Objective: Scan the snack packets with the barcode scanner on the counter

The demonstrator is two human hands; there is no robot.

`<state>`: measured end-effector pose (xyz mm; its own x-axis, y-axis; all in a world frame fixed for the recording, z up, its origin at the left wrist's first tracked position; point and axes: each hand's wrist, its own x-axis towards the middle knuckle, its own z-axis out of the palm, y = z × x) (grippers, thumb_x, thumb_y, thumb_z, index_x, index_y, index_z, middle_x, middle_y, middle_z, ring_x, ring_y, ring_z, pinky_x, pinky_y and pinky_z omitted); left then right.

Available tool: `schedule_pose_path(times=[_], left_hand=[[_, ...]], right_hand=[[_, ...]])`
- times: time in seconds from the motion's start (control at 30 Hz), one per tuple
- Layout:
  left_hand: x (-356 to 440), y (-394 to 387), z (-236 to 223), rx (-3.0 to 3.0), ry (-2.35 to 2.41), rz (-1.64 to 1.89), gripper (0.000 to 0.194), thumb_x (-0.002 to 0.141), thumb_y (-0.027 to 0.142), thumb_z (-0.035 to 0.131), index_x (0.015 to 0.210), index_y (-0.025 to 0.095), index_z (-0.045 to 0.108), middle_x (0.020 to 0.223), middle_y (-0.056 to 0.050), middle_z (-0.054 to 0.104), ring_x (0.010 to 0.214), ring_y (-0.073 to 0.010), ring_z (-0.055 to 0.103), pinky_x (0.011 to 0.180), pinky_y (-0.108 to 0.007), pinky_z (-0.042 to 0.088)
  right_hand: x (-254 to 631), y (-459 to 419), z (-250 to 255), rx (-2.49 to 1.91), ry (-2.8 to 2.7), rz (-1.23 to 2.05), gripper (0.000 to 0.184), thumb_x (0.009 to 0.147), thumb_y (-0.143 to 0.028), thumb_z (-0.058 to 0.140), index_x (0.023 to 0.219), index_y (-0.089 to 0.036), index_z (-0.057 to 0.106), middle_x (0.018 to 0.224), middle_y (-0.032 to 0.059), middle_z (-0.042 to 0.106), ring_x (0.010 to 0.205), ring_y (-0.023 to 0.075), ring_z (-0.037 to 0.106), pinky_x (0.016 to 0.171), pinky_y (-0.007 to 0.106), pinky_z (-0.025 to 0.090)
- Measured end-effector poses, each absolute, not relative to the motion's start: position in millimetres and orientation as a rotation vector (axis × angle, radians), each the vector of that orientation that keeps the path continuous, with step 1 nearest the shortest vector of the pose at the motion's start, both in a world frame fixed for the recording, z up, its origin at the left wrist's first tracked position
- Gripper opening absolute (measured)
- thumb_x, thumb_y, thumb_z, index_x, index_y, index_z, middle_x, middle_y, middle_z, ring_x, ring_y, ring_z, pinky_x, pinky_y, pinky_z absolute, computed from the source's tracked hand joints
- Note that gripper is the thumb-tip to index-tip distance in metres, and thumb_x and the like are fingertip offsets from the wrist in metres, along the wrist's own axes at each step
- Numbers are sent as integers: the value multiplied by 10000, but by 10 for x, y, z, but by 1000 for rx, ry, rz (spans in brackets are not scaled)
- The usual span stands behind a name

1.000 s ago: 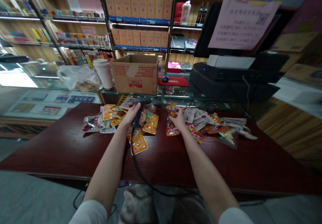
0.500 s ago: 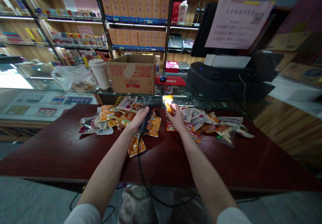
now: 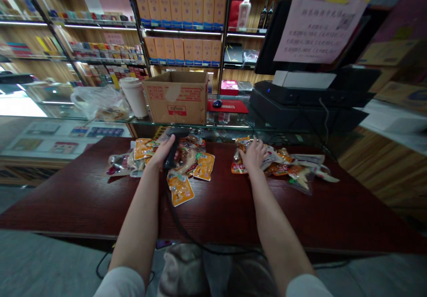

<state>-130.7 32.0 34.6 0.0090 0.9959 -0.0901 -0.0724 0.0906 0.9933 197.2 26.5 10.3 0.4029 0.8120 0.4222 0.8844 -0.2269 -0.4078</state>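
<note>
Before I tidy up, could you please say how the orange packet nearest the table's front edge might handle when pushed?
The orange packet looks thin and crinkled, so it probably flexes. Its glossy highlights suggest a slippery surface. Lying flat on the table, it would likely slide rather than roll.

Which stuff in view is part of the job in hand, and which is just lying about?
Seemingly in the job:
black corded scanner, held in the left hand
right-side packets, under the right hand
left-side packets, around the scanner

Apparently just lying about:
cardboard box
white cup
plastic bag
computer mouse
</note>
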Motion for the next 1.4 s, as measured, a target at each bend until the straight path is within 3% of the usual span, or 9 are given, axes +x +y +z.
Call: schedule_pose_path(times=[0.07, 0.17, 0.3, 0.4, 0.6, 0.8, 1.0, 1.2, 1.4], left_hand=[[-1307, 361, 287, 1065, 1198, 1160, 591, 832, 702, 570, 926, 129, 678, 462, -10, 541, 363, -121, 477, 371, -228, 376], [-1223, 387, 221, 1083, 1193, 1181, 615, 833, 719, 548, 925, 124, 673, 460, -13, 550, 358, -118, 483, 374, -216, 377], [-1143, 391, 180, 1121, 1203, 1184, 655, 821, 744, 538, 953, 117, 677, 455, -13, 554, 363, -129, 501, 376, -218, 383], [-1118, 409, 143, 1116, 1178, 1139, 646, 829, 742, 530, 939, 123, 678, 462, -21, 567, 367, -131, 506, 385, -223, 392], [-919, 387, 101, 1079, 1118, 966, 594, 863, 700, 524, 888, 124, 669, 494, -34, 598, 361, -119, 510, 372, -208, 376], [-818, 308, 169, 1061, 1066, 983, 564, 883, 666, 529, 923, 120, 664, 497, -20, 585, 372, -107, 500, 388, -201, 399], [-829, 232, 281, 1065, 987, 973, 627, 840, 732, 526, 952, 132, 665, 481, -18, 562, 372, -109, 493, 385, -203, 381], [-648, 124, 349, 1116, 895, 964, 693, 788, 780, 544, 958, 117, 654, 457, 10, 531, 357, -106, 474, 375, -208, 367], [-566, 125, 290, 1178, 801, 970, 680, 724, 792, 608, 919, 140, 616, 421, 45, 478, 334, -98, 428, 361, -207, 341]], right_hand=[[1897, 244, 132, -1995, -1523, -129, 559, 878, -351, 607, 1376, -134, 473, 1440, 228, 485, 1292, 378, 457, 1036, 519, 314], [1596, 199, 123, -1855, -1879, 187, 483, 915, -498, 539, 1260, -161, 563, 1211, 156, 655, 1126, 300, 593, 992, 445, 370], [1178, 140, 28, -1957, -2150, 261, 697, 827, -666, 575, 1202, -80, 609, 1259, 250, 615, 1192, 388, 563, 1010, 509, 344], [1115, 156, -12, -2067, -2069, 237, 640, 876, -596, 546, 1198, -46, 604, 1274, 286, 596, 1220, 403, 554, 1010, 509, 344], [1387, 292, -18, -2189, -1815, 229, 437, 936, -329, 534, 1286, -72, 488, 1263, 270, 621, 1202, 358, 603, 993, 480, 377], [1527, 362, -80, -2133, -1734, 391, 645, 803, -445, 714, 1283, -70, 500, 1279, 268, 624, 1213, 389, 596, 993, 480, 421], [1614, 470, -129, -1739, -1647, 469, 349, 776, -265, 652, 1100, -140, 609, 1104, 139, 711, 1014, 264, 675, 857, 339, 495], [1605, 468, -153, -1505, -1550, 563, 477, 772, -270, 603, 1231, -178, 509, 1173, 109, 680, 1050, 246, 646, 865, 340, 497], [1545, 400, -113, -1585, -1603, 541, 450, 812, -269, 582, 1240, -163, 491, 1154, 129, 680, 1037, 247, 649, 873, 328, 490]])
